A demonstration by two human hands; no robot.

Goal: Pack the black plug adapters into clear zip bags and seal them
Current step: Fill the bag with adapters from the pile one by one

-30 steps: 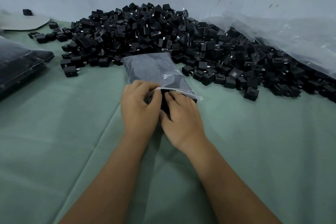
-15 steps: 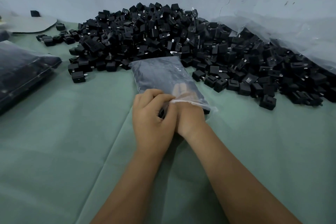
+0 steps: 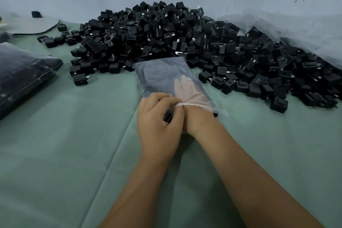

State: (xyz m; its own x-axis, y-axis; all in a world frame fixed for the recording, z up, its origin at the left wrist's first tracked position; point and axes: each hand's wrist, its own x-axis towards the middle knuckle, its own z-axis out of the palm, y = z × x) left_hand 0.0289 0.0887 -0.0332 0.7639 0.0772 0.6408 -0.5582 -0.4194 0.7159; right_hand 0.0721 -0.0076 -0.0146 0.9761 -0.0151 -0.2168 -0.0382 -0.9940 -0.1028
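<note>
A clear zip bag [image 3: 162, 76] lies on the green cloth in front of a large pile of black plug adapters [image 3: 185, 39], its open mouth toward me. My left hand [image 3: 159, 122] pinches the near left edge of the bag's mouth, and a black adapter [image 3: 168, 116] shows under its fingers. My right hand [image 3: 197, 116] is pushed into the bag through the mouth. Its fingers lie straight inside and show pale through the plastic. Dark contents fill the far part of the bag.
A filled, dark bag [image 3: 24, 74] lies at the left edge. Loose adapters [image 3: 79, 79] are scattered on the cloth left of the pile. A big crumpled clear plastic sheet [image 3: 305, 29] covers the pile's right side. A grey flat board [image 3: 31, 25] lies far left by the wall.
My right hand went from the bag's mouth deep into the bag. My left hand kept its pinch on the mouth edge. The view shifted slightly left.
</note>
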